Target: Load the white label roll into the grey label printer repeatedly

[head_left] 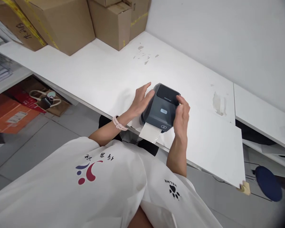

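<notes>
The dark grey, box-shaped plastic label printer (pixel 158 117) sits on the white, smooth-topped counter (pixel 204 136), near its front edge, between the two hands. The left hand (pixel 141 100) has its grip released, fingers spread beside the printer's left flank; whether the thumb touches the casing, I cannot tell. The right hand (pixel 182 115) is loosely cupped at the printer's right side, its grip unclenched, fingertips at the far top corner.

With so little counter in front of the printer, a pull toward the white fabric shirt (pixel 114 190) could tip it over the edge. Uneven pushing, from one hand bearing harder, could skew it. The blank white paper strip (pixel 150 133) jutting from the printer's front might crease or tear if a forearm or the shirt brushed it.
</notes>
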Motion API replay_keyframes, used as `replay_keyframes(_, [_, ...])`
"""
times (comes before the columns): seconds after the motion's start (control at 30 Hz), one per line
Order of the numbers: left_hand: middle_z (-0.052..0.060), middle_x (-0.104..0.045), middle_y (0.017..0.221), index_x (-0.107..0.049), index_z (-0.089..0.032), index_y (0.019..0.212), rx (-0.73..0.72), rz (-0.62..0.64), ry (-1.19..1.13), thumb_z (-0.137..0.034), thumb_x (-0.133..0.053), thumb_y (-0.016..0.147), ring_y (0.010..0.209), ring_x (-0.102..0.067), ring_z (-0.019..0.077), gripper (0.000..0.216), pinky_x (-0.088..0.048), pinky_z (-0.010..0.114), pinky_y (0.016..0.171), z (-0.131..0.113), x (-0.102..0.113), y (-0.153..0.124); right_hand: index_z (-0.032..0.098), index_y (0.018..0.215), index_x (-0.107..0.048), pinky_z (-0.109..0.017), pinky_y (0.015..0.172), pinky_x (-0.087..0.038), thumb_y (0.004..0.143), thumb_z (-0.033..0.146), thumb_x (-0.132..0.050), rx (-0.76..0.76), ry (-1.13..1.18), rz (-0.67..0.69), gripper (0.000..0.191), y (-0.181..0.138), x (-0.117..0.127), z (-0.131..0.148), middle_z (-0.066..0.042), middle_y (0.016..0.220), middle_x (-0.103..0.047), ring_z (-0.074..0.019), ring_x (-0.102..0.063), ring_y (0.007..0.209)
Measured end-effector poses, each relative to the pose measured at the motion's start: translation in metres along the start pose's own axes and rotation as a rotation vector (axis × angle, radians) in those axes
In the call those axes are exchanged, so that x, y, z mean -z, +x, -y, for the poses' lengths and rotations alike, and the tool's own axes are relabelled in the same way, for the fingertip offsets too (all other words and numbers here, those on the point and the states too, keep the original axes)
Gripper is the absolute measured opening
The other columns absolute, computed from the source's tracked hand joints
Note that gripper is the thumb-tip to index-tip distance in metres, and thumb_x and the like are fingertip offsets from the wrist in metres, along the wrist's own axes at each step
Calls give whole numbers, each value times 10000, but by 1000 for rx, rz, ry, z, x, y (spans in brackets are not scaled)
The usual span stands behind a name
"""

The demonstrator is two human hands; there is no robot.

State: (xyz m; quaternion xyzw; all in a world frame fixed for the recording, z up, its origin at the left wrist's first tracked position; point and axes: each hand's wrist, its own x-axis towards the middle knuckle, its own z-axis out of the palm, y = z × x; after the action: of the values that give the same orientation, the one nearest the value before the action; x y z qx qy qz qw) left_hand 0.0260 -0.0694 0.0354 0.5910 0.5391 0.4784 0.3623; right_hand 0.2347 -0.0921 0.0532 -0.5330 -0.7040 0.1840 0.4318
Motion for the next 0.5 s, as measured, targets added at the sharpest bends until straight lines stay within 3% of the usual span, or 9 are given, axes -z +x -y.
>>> replay_keyframes(0.07, [51,-289,1691,-357,-317,1538,-111,13,70,-679,-314,986,1594,-138,273,661,-147,493,1278,-9,-12,3,367,1563,-338,-590,1237,-298,1046,556,-214,3,-119,16,565,-8,-9,-6,-52,1612,-387,-262,-304,1543])
replay_keyframes(0.17, [53,-172,1730,-274,-315,1581,-154,89,166,-724,-296,963,1612,-8,294,742,-52,519,1290,-8,-26,2,400,1626,-71,-632,1237,-270,1051,535,-171,-37,-161,16,598,-18,-18,-15,-45,1679,-239,-273,-183,1590])
replay_keyframes(0.37, [56,-179,1725,-219,-318,1597,-129,166,201,-765,-306,932,1610,-3,300,806,-50,513,1290,13,-33,4,388,1630,-19,-632,1252,-224,1035,577,-233,-177,7,5,661,-26,-27,-28,-40,1700,-168,-306,-139,1600])
replay_keyframes(0.5, [61,-309,1670,-296,-321,1551,-133,37,156,-715,-323,957,1585,-146,288,713,-159,485,1270,16,-33,-4,383,1629,24,-605,1233,-284,1026,573,-274,-202,90,-8,699,-25,-32,-32,-46,1703,-152,-307,-157,1598])
